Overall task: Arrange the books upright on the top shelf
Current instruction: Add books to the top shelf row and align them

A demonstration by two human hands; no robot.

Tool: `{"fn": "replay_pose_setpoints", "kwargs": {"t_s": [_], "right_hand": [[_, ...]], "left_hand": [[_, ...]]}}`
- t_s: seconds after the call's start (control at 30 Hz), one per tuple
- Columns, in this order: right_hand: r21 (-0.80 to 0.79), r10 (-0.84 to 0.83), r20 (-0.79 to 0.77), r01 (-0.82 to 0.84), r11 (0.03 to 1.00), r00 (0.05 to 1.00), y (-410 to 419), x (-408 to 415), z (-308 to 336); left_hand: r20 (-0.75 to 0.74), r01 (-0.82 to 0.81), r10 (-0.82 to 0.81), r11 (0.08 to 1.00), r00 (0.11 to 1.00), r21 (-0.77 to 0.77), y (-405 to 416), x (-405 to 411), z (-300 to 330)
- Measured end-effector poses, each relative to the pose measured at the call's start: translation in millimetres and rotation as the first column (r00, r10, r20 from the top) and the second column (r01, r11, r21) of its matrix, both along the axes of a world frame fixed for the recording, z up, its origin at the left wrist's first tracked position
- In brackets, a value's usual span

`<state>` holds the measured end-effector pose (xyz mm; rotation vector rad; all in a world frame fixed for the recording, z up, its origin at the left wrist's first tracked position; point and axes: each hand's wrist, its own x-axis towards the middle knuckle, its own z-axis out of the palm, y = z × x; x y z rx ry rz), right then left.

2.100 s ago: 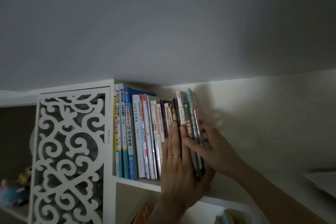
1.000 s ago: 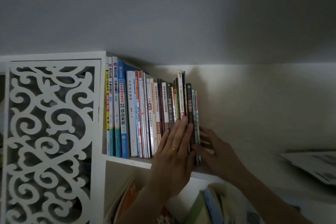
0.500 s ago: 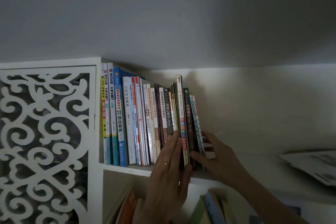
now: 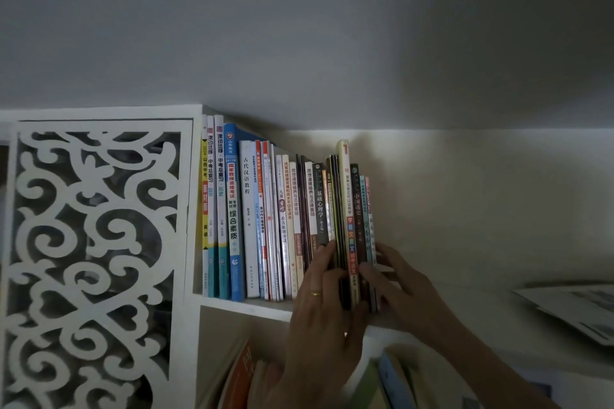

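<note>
- A row of books is seen standing upright on the top shelf, packed spine-out from the shelf's left upright to about its middle.
- The left hand is raised from below, its fingers straight and laid flat against the lower spines near the right end of the row; a ring is worn on one finger.
- The right hand is placed just beside the last book, on the open side of the row, with its fingers extended against the outer cover and its thumb lying across the lower spines.
- The two hands are set close together, with only the last few books of the row between them; whether any one book is actually gripped cannot be told, as the fingers look pressed rather than curled.
- The cream book with a red "1" is seen standing taller than its neighbours, near the right end and just above the left hand's fingertips.
- The blue book and two teal-based spines are found at the left, where the tallest volumes are grouped; white, red and dark spines follow toward the right.
- Most spines are printed with Chinese characters.
- The rightmost thin books lean very slightly.
- A white fretwork panel is seen to the left of the shelf.
- More books are partly visible on the shelf below, their positions unclear in the dim light.
</note>
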<state>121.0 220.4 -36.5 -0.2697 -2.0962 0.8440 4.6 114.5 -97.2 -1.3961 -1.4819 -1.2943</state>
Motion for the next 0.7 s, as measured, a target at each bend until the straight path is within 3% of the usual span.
{"fn": "replay_pose_setpoints", "kwargs": {"t_s": [0.2,0.47,0.57,0.7], "right_hand": [[0.020,-0.080,0.043,0.079,0.997,0.996,2.4,-2.0,1.2],[0.125,-0.101,0.109,0.087,0.988,0.989,5.3,-5.5,-3.4],[0.127,-0.088,0.101,0.074,0.989,0.991,4.9,-3.8,-4.9],[0.121,-0.114,0.084,0.103,0.987,0.990,3.4,-3.4,-5.9]], "left_hand": [[0.094,-0.064,0.053,0.990,0.994,0.122,7.8,7.4,11.5],[0.248,-0.037,0.008,0.993,0.969,0.113,-17.3,26.5,20.2],[0.334,-0.100,0.093,0.995,0.938,0.005,-24.8,40.0,25.1],[0.256,-0.219,0.245,0.967,0.935,-0.127,-27.6,44.2,34.9]]}}
